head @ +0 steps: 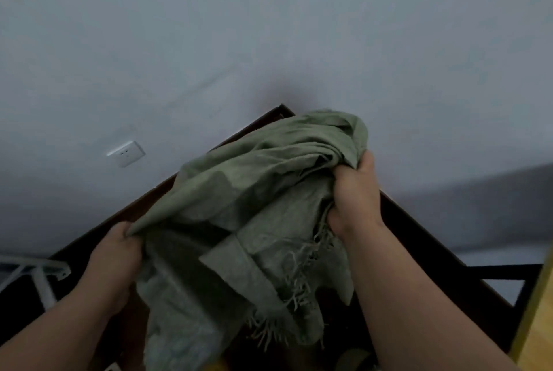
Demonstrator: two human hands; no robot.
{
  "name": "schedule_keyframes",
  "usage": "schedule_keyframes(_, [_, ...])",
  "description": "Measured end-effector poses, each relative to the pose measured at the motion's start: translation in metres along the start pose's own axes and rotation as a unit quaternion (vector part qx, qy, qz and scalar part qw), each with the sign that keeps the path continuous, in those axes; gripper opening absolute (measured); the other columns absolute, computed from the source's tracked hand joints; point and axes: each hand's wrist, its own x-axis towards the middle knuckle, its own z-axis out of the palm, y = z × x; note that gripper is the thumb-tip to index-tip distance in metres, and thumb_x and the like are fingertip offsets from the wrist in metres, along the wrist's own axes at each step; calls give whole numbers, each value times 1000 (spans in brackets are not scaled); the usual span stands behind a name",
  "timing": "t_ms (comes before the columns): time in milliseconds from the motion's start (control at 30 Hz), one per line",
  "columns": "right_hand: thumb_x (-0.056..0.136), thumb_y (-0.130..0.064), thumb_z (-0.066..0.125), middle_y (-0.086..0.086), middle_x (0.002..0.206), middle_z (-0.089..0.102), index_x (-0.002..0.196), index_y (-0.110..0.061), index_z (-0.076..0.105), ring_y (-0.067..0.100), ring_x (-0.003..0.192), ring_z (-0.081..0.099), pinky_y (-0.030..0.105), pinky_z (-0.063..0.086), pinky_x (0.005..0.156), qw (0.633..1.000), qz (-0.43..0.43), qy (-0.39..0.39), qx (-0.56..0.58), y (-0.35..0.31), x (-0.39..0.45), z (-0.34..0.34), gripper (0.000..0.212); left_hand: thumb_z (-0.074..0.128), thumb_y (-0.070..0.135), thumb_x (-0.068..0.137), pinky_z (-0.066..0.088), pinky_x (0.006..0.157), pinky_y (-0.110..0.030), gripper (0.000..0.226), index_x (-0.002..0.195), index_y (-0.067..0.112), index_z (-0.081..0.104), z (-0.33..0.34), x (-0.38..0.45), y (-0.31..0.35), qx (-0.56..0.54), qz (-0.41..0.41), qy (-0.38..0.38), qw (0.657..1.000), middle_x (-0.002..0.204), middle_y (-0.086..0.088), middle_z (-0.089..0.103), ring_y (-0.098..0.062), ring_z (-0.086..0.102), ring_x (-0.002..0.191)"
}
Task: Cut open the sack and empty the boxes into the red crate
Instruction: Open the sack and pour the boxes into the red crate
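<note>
A limp grey-green woven sack (pixel 239 191) hangs bunched over the dark red crate (pixel 419 221), whose rim runs diagonally across the view. My left hand (pixel 116 254) grips the sack's left edge. Higher up on the right, my right hand (pixel 354 194) clutches a gathered fold of it. The cut edge with frayed threads (pixel 287 290) dangles down into the crate. The crate's inside is dark and mostly hidden by the sack; no boxes can be made out.
A pale wall with a white socket (pixel 125 153) fills the background. A white metal frame (pixel 39 275) stands at the lower left. A yellow wooden surface (pixel 535 325) shows at the lower right.
</note>
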Motion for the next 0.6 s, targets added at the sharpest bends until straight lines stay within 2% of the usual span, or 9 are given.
schedule_keyframes(67, [87, -11, 53, 0, 112, 61, 114, -39, 51, 26, 106, 60, 51, 52, 95, 1000, 2, 18, 5, 2, 13, -12, 40, 45, 17, 88, 54, 61, -42, 16, 90, 13, 60, 11, -8, 62, -58, 12, 20, 998, 88, -24, 62, -39, 61, 76])
schedule_keyframes(133, [88, -16, 53, -2, 115, 59, 125, -39, 43, 25, 108, 58, 53, 51, 96, 999, 8, 26, -32, 9, 25, -26, 45, 46, 19, 88, 56, 58, -31, 14, 88, 17, 60, 19, -9, 110, -81, 52, 44, 994, 84, -21, 63, -33, 60, 71])
schedule_keyframes(200, [86, -25, 55, -6, 119, 57, 127, -47, 37, 25, 111, 56, 54, 48, 99, 997, 21, 27, -72, 18, 37, -39, 51, 47, 23, 88, 57, 68, -38, 14, 86, 21, 61, 33, -11, 143, -147, 69, 32, 986, 86, -17, 65, -29, 62, 73])
schedule_keyframes(267, [86, -31, 56, -8, 124, 54, 130, -53, 32, 26, 116, 54, 54, 45, 103, 995, 31, 28, -90, 26, 50, -53, 55, 46, 17, 86, 51, 69, -44, 16, 80, 24, 59, 49, -14, 165, -185, 77, 15, 980, 85, -19, 60, -26, 58, 74])
schedule_keyframes(333, [92, -29, 52, -9, 124, 49, 137, -51, 25, 27, 120, 50, 53, 42, 106, 993, 39, 18, -114, 31, 65, -66, 57, 46, 16, 84, 51, 70, -50, 20, 78, 29, 60, 66, -14, 185, -190, 97, 23, 977, 86, -19, 59, -26, 56, 75])
schedule_keyframes(400, [96, -26, 50, -9, 123, 47, 142, -45, 22, 26, 122, 48, 51, 40, 108, 990, 33, 18, -140, 36, 82, -78, 58, 47, 18, 84, 52, 72, -50, 20, 78, 32, 62, 83, -11, 197, -202, 108, 30, 973, 85, -15, 62, -25, 57, 76])
schedule_keyframes(467, [96, -24, 51, -9, 123, 49, 141, -43, 27, 24, 123, 49, 48, 40, 108, 989, 15, 23, -145, 40, 98, -87, 55, 49, 22, 84, 51, 70, -49, 18, 77, 34, 61, 98, -10, 211, -197, 126, 38, 972, 80, -10, 61, -24, 55, 75])
schedule_keyframes(567, [95, -24, 53, -18, 114, 52, 114, -56, 37, 20, 116, 52, 47, 42, 106, 986, -22, 14, -163, 40, 122, -94, 41, 50, 24, 87, 51, 70, -51, 18, 78, 35, 61, 113, -9, 232, -174, 168, 46, 969, 79, -6, 62, -24, 56, 75])
schedule_keyframes(600, [94, -26, 54, -20, 113, 52, 113, -54, 38, 20, 116, 52, 47, 42, 106, 984, -26, 8, -175, 40, 131, -96, 37, 50, 23, 87, 51, 69, -51, 17, 79, 34, 61, 118, -9, 239, -171, 177, 50, 968, 80, -6, 62, -23, 56, 75])
